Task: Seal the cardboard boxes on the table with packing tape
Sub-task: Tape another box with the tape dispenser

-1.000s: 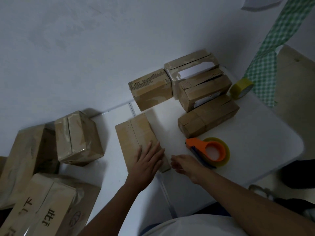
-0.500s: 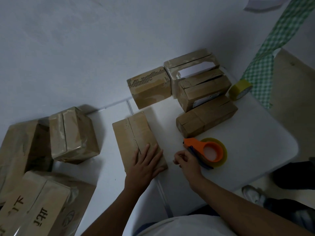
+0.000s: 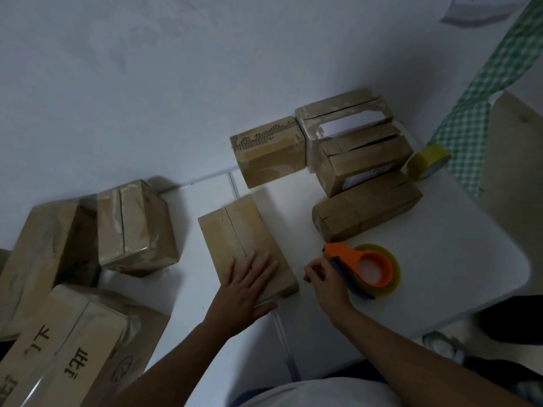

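A flat cardboard box lies in the middle of the white table, its centre seam facing up. My left hand rests flat on the box's near end, fingers spread. To its right lies an orange tape dispenser holding a yellowish roll. My right hand has its fingers curled at the dispenser's near left end, by the cutter. Behind stand more boxes: a long one, one with a label, a torn one and a squat one.
A spare yellow tape roll sits at the table's far right corner by a green checked cloth. On the left are a taped box, a tall box and a large printed box. The wall runs close behind.
My right hand has moved right from beside the box to the dispenser's near end and curled its fingers there. My left hand stays flat on the box.
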`<act>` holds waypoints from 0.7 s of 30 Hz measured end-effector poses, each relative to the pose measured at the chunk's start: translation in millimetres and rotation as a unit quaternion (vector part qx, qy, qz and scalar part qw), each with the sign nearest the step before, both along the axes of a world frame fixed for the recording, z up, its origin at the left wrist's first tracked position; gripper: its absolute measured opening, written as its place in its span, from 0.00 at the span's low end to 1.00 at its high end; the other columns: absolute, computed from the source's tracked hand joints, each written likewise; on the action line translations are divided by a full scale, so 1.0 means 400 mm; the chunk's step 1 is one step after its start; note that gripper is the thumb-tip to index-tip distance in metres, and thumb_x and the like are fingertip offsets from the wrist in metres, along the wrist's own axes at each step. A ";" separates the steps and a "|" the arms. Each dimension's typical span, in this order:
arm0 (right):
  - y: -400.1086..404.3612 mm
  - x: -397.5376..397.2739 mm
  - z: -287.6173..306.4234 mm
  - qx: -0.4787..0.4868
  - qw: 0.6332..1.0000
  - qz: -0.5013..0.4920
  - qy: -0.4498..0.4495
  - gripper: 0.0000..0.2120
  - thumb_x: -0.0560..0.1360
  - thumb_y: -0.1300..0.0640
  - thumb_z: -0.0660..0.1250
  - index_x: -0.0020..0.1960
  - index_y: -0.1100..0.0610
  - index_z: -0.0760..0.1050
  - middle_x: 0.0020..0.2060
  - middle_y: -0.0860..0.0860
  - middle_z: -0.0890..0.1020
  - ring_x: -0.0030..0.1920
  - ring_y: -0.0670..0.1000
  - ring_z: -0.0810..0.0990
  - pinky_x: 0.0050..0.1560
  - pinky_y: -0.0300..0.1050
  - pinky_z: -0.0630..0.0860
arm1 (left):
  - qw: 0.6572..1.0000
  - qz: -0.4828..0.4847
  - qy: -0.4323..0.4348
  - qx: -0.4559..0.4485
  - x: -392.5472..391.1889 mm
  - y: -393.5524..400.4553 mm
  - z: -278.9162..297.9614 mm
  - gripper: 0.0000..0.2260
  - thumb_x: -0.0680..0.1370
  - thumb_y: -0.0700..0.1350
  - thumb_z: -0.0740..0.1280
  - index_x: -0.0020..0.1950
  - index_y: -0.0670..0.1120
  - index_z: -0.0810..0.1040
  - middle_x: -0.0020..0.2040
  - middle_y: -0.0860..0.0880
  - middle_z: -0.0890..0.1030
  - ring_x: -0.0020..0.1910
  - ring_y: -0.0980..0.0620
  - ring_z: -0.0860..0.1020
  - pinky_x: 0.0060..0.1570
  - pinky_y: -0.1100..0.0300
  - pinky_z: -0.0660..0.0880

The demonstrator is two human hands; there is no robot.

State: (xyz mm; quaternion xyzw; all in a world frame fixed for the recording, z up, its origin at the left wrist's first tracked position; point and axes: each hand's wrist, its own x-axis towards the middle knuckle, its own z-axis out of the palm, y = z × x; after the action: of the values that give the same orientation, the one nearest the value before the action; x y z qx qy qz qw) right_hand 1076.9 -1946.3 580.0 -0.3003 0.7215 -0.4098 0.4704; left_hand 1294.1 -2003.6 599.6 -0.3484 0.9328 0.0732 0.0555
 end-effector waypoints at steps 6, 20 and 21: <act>-0.029 0.021 -0.015 -0.030 0.995 0.078 0.048 0.04 0.80 0.59 0.62 0.46 0.55 0.72 0.41 0.49 0.79 0.44 0.47 0.79 0.42 0.39 0.74 | 0.999 -0.020 -0.034 -0.020 0.001 -0.001 -0.004 0.38 0.77 0.70 0.57 0.81 0.50 0.56 0.81 0.48 0.55 0.79 0.42 0.54 0.72 0.37 0.52; -0.048 -0.012 -0.013 0.047 0.944 0.269 0.184 0.23 0.79 0.69 0.56 0.71 0.54 0.66 0.66 0.53 0.71 0.62 0.51 0.72 0.61 0.46 0.72 | 0.999 -0.014 -0.025 -0.022 0.000 -0.001 -0.003 0.40 0.76 0.72 0.57 0.81 0.51 0.56 0.81 0.48 0.56 0.79 0.41 0.55 0.71 0.38 0.51; -0.037 -0.017 -0.002 0.028 0.939 0.270 0.210 0.23 0.78 0.69 0.57 0.71 0.55 0.67 0.65 0.53 0.73 0.61 0.50 0.73 0.60 0.45 0.72 | 0.999 -0.013 -0.025 -0.024 -0.001 -0.002 -0.002 0.40 0.76 0.72 0.57 0.81 0.51 0.56 0.81 0.48 0.56 0.79 0.41 0.55 0.71 0.38 0.52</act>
State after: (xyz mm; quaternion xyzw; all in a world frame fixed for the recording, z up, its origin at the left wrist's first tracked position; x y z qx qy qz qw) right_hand 1070.2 -1961.1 579.3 -0.5504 0.7066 -0.1746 0.4090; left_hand 1293.9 -2004.3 598.7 -0.3390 0.9372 0.0409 0.0713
